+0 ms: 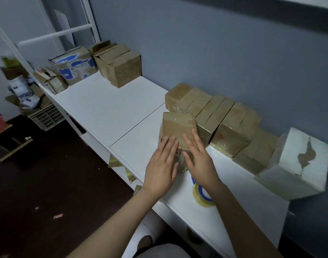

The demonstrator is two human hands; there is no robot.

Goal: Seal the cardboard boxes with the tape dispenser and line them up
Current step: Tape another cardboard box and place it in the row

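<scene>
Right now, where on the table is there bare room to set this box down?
Widest bare patch: the tabletop between the far boxes and the taped row along the wall. A narrower strip lies left of the box under the left hand and right hand. Crowded on the right: the tape roll at the front edge, and the white box.

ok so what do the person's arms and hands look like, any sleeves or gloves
Both are bare: the left hand and right hand wear no gloves, and no rings, watch or bracelet show. No sleeve covers either forearm in view.
</scene>
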